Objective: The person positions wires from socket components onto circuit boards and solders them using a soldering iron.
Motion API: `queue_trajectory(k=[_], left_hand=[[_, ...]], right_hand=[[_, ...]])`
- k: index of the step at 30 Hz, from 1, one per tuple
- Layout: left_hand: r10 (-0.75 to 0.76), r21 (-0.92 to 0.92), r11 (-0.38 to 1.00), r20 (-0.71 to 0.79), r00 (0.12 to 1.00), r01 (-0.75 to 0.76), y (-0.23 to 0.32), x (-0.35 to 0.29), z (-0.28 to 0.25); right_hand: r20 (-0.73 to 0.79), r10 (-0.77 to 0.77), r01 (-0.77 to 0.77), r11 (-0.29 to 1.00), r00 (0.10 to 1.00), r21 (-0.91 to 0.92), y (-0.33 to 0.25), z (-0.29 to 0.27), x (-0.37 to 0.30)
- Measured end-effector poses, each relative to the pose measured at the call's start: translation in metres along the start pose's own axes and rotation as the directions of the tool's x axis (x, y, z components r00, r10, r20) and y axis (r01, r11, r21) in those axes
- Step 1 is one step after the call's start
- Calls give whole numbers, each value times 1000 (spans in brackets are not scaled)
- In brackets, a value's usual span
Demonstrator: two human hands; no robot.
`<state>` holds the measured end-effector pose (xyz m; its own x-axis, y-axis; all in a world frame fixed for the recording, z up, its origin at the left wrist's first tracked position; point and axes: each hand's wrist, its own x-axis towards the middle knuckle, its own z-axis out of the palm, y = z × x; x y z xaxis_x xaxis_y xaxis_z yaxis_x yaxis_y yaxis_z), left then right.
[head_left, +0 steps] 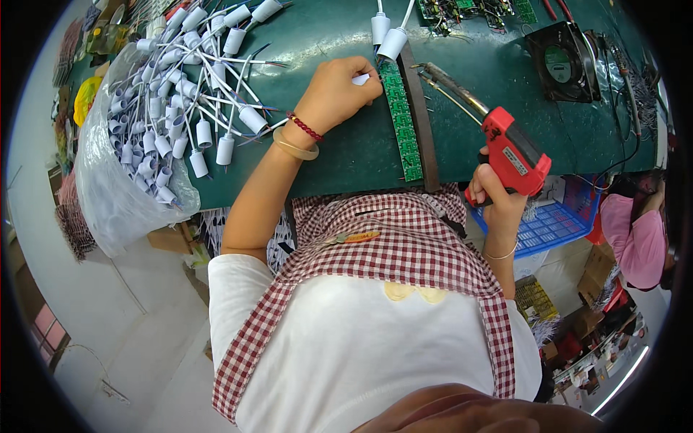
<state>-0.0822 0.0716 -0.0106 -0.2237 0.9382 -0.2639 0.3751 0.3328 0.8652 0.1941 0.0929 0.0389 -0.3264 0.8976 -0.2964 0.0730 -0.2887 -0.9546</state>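
My left hand [336, 92] is closed around a small white cylinder [362, 79], mostly hidden by the fingers, beside the upper part of a long green circuit board strip [402, 133]. The strip lies along a dark bar [421, 123] on the green table. Beyond its far end, two white cylinders [392, 45] with white cables lie together. In my right hand [499, 195] is a red soldering gun [516, 150], gripped by its handle. Its metal tip points up and left, near the bar; whether it touches anything cannot be made out.
Many white wired cylinders [204, 134] are heaped at the left, partly in a clear plastic bag [108, 195]. A black fan [559, 63] stands at the far right; populated circuit boards [469, 16] lie at the back. A blue basket [548, 225] sits below the table edge, near a person's pink sleeve [635, 238].
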Motion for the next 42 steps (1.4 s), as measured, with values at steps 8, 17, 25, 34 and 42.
queue_trajectory(k=[8, 17, 25, 34, 42], left_hand=[[102, 225, 971, -96, 990, -78, -1, 7, 3], [-17, 118, 993, -2, 1000, 17, -1, 11, -3], [-67, 108, 992, 31, 997, 63, -2, 14, -3], [-100, 163, 982, 53, 994, 90, 1, 16, -4], [-128, 171, 979, 74, 989, 113, 4, 17, -6]], right_hand=[[60, 103, -102, 995, 993, -14, 5, 5, -2], [47, 59, -50, 986, 997, -157, 22, 10, 1], [31, 76, -67, 973, 997, -222, 23, 6, 0], [24, 138, -129, 963, 990, -239, 16, 9, -2], [42, 27, -19, 981, 999, -191, 24, 7, -3]])
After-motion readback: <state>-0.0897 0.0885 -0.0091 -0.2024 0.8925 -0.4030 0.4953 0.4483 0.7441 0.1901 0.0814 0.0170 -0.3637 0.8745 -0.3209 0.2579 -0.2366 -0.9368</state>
